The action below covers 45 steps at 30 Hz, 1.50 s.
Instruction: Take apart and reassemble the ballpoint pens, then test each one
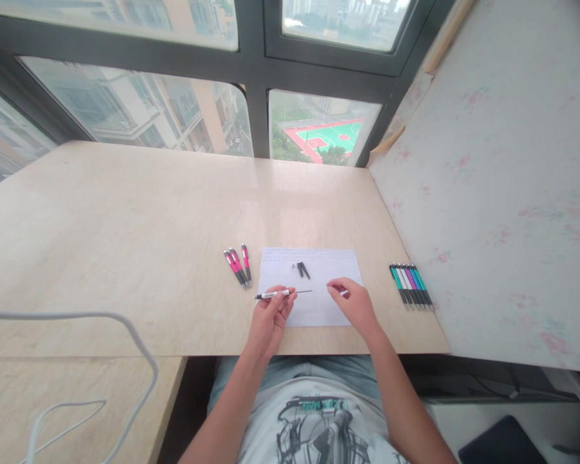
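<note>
My left hand (273,316) is closed around a white pen barrel (270,294) with a black end. A thin refill (307,291) sticks out of the barrel toward the right. Just beyond the refill's tip, my right hand (348,298) has thumb and forefinger pinched together; anything between them is too small to make out. Both hands are over a sheet of paper (319,316) with rows of faint writing at its top. On the sheet lie two black pen parts (303,270) and a tiny silvery piece (293,266).
Three pink-and-black pens (238,267) lie left of the paper. To its right, several pens in green, white, purple and blue (410,285) form a row by the papered wall (502,225). A white cable (130,328) loops at the left. Windows rise behind the table (174,212).
</note>
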Tool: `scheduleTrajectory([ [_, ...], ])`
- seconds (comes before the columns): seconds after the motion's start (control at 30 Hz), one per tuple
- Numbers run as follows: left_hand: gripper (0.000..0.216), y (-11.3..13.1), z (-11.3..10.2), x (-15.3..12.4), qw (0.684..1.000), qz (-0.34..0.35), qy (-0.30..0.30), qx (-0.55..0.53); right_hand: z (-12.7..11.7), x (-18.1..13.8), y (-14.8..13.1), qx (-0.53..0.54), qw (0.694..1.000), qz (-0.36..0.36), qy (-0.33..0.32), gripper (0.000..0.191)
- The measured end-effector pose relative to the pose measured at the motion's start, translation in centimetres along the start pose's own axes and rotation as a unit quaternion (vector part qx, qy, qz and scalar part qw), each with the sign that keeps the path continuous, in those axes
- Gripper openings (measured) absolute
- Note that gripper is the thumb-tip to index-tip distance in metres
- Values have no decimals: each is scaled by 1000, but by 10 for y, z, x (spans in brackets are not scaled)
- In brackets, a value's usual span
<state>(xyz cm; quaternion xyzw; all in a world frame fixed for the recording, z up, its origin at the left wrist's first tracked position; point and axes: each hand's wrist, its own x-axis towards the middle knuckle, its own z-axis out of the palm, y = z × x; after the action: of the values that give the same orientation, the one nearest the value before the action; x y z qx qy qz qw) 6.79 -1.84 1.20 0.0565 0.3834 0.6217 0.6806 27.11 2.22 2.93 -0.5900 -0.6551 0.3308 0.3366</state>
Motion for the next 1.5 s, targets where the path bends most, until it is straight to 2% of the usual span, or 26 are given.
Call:
scheduleTrajectory([
  [0.1,21,-1,-1,0,1000,-6,0,-1,18,16,6,-39,998,26,37,21],
  [0.23,22,-4,1,-3,1000,-17,-6,5,38,38,-1,-56,996,38,60,20],
  [0.4,23,-2,3,-5,1000,-18,-14,14,36,41,-13,-48,997,29,52,25],
  [0.47,23,-2,4,-5,999,-18,-17,21,27,31,-18,-4,1000,11,15,28],
  [0.53,22,-2,4,-4,999,-21,-24,32,17,18,-24,23,998,-23,-60,25],
  [0.6,22,-3,6,-4,998,-26,-32,44,8,5,-27,2,987,-69,-145,19],
  [0.7,21,-3,7,-4,997,-27,-37,64,-6,-10,-24,-56,979,-87,-178,19],
  [0.83,20,-1,5,-3,996,-6,-27,83,-21,-16,-5,-100,982,-52,-150,20],
  [1.0,21,2,2,-2,995,5,-19,94,-16,-4,12,-170,985,-8,-36,18],
  [1.13,23,0,4,-5,994,-10,-19,103,4,11,4,-198,980,35,6,19],
  [1.27,25,-2,5,-7,993,-17,-29,112,15,19,-12,-201,979,10,23,21],
  [1.4,27,-2,6,-7,992,-19,-35,118,11,13,-23,-140,990,8,19,24],
  [1.5,24,-3,7,-6,990,-6,-47,130,14,1,-26,-10,999,41,-31,25],
])
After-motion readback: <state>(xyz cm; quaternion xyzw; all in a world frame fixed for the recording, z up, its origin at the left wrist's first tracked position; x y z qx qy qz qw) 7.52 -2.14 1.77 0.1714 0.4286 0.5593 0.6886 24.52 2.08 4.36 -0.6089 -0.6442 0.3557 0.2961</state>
